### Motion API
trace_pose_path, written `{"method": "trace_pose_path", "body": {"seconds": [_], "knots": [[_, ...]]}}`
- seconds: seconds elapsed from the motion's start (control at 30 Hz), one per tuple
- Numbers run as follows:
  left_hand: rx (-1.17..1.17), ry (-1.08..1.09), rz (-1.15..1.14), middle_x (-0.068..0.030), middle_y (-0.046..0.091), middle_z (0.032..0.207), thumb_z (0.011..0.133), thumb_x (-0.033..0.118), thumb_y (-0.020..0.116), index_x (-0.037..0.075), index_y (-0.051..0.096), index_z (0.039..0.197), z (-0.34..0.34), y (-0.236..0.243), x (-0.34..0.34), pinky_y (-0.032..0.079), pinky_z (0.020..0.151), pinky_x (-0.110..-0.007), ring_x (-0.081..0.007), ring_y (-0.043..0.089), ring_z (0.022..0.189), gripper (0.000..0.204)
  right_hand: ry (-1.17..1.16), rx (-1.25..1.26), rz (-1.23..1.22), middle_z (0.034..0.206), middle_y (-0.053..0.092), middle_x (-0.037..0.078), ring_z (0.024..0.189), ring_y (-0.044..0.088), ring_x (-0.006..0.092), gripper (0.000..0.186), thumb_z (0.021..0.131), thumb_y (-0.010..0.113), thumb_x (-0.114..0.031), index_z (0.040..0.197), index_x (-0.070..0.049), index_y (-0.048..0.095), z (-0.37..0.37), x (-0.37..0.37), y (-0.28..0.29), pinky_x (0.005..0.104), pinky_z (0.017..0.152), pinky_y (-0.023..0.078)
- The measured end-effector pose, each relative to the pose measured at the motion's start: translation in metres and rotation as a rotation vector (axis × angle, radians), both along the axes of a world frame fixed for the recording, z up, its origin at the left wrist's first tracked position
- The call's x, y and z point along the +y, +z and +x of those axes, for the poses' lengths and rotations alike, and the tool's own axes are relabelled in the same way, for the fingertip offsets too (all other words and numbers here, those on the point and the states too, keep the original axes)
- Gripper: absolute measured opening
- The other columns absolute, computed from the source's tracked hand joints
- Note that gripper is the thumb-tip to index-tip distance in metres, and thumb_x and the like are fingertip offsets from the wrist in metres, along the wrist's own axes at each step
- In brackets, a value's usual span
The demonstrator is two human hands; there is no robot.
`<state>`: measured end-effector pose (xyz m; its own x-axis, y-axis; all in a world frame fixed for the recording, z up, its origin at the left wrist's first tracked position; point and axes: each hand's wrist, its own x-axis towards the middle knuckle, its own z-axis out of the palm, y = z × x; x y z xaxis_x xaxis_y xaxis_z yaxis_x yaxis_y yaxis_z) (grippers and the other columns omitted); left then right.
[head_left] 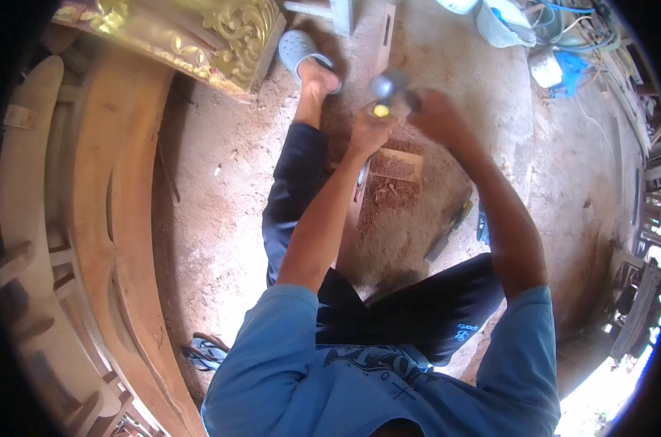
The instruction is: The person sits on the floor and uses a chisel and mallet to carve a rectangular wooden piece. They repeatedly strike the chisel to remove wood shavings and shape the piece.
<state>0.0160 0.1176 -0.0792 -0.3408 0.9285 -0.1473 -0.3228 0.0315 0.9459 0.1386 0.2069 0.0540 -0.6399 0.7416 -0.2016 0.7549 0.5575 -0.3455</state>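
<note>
My left hand (372,132) is closed upright around a chisel (380,111), whose yellow handle end shows above the fist; its blade is hidden. Closed and blurred, my right hand (438,116) grips a hammer, and the smeared grey hammer head (383,86) hangs just beyond the yellow end. Below both hands lies a long wooden plank (386,36) with a narrow slot cut near its far end. A short wood piece (403,166) lies across the floor beside it, among brown wood chips (392,193).
A flat-bladed hand tool with a dark and yellow handle (461,215) and a blue tool (482,226) lie near my right knee. Long boards (130,182) line the left. Carved gilded woodwork (235,44) stands far left. Buckets (501,25) and hoses sit far right.
</note>
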Motion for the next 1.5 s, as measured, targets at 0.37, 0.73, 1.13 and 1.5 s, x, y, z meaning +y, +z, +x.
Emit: {"method": "trace_pose_path", "body": {"seconds": [0.37, 0.73, 1.13, 1.5], "knots": [[0.080, -0.098, -0.073, -0.0010, 0.058, 0.059, 0.087, 0.008, 0.074, 0.004, 0.061, 0.080, -0.005, 0.015, -0.009, 0.037, 0.037, -0.029, -0.0110, 0.047, 0.040, 0.015, -0.121, 0.048, -0.166, 0.084, 0.068, 0.030, 0.086, 0.068, 0.0484, 0.027, 0.077, 0.063, -0.018, 0.084, 0.008, 0.064, 0.030, -0.032, -0.023, 0.0497, 0.075, 0.054], [0.583, 0.390, 0.047, 0.0006, 0.061, 0.070, 0.087, 0.018, 0.080, 0.002, 0.061, 0.086, 0.039, 0.043, -0.084, 0.046, 0.057, -0.027, -0.0063, 0.055, 0.067, 0.025, -0.619, 0.328, -0.662, 0.060, 0.053, 0.006, 0.049, 0.055, 0.0153, 0.015, 0.082, 0.062, -0.013, 0.084, -0.001, 0.054, 0.150, -0.151, 0.013, 0.0341, 0.048, 0.045], [0.696, 0.692, -0.011, -0.0027, 0.058, 0.082, 0.089, 0.017, 0.078, -0.001, 0.059, 0.098, 0.073, 0.063, -0.083, 0.047, 0.062, -0.029, -0.0115, 0.051, 0.069, 0.028, -0.644, 0.391, -0.665, 0.064, 0.059, 0.014, 0.053, 0.060, 0.0214, 0.026, 0.081, 0.063, -0.016, 0.099, 0.003, 0.058, 0.154, -0.140, 0.001, 0.0394, 0.053, 0.049], [0.812, 0.490, -0.046, -0.0188, 0.072, 0.094, 0.085, 0.028, 0.079, -0.001, 0.064, 0.107, 0.033, 0.019, -0.027, 0.055, 0.077, -0.044, -0.0295, 0.072, 0.084, 0.040, -0.506, 0.400, -0.475, 0.081, 0.064, 0.029, 0.083, 0.066, 0.0472, 0.031, 0.080, 0.066, -0.019, 0.099, 0.004, 0.060, 0.155, -0.157, 0.001, 0.0507, 0.075, 0.049]]}}
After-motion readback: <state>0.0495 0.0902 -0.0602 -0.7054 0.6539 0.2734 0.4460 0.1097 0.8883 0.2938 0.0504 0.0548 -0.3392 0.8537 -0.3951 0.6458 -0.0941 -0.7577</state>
